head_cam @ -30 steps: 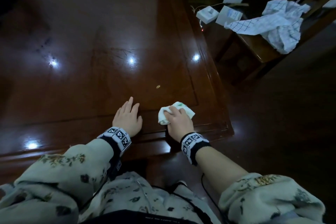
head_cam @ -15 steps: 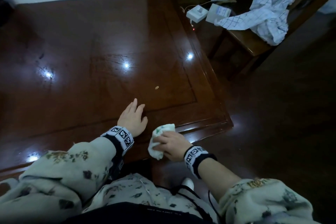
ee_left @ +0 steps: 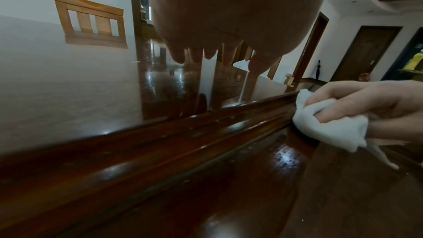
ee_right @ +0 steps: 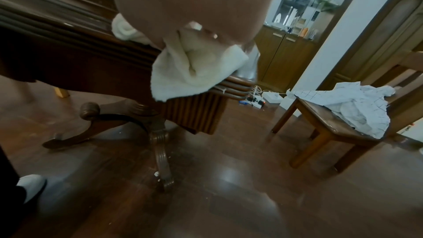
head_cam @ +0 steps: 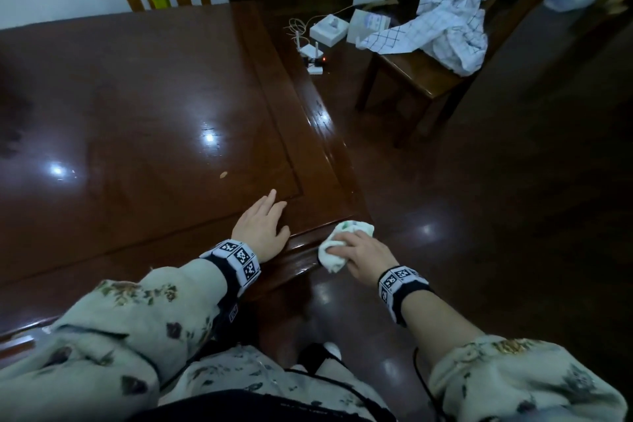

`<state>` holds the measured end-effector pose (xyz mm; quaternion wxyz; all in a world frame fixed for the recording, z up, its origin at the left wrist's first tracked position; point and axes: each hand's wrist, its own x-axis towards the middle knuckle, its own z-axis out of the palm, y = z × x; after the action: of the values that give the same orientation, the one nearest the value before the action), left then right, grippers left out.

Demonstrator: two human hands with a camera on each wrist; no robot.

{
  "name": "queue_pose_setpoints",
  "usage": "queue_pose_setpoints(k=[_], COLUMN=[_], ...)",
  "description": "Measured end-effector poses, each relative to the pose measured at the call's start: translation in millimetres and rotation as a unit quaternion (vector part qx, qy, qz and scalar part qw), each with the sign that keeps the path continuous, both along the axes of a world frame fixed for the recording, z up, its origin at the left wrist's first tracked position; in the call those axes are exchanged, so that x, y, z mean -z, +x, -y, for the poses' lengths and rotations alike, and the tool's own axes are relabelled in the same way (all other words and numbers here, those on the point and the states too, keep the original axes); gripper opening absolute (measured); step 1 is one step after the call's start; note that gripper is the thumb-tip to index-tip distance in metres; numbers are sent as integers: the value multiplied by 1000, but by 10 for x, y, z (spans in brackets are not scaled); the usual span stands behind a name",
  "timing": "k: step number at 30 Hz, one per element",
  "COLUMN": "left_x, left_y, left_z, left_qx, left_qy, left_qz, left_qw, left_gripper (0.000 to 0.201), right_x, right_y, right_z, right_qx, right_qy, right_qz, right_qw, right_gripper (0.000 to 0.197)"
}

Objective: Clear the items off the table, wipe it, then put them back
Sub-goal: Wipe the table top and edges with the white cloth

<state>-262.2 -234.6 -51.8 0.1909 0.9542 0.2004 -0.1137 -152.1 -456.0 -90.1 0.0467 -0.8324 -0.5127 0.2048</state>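
Head view: surface [head_cam: 137,96] cleared, right hand [head_cam: 363,255] clutching cloth [head_cam: 334,250] wipes its edge; left hand [head_cam: 262,228] flat; items unreturned.

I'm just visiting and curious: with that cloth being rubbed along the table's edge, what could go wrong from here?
The small speck on the table lies behind the white cloth, which the right hand holds at the near corner, so it may get missed. The left hand pressing flat could leave prints on the glossy top.
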Motion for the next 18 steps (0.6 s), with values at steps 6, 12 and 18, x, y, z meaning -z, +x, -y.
queue_pose_setpoints(k=[6,12,18], left_x=[-88,-194,-301], left_y=[254,374,482], left_z=[464,574,371], left_qx=[-15,-33,-32], left_qy=[-3,-7,-19], left_qz=[-37,-35,-26], left_qw=[999,999,999], left_gripper=[61,62,61], right_x=[-39,-132,-124], right_y=[207,298,355], right_z=[271,149,-159], right_qx=[43,83,205], right_qy=[9,115,45], right_qz=[-28,-35,-70], right_qw=[999,989,975], right_gripper=[46,44,50])
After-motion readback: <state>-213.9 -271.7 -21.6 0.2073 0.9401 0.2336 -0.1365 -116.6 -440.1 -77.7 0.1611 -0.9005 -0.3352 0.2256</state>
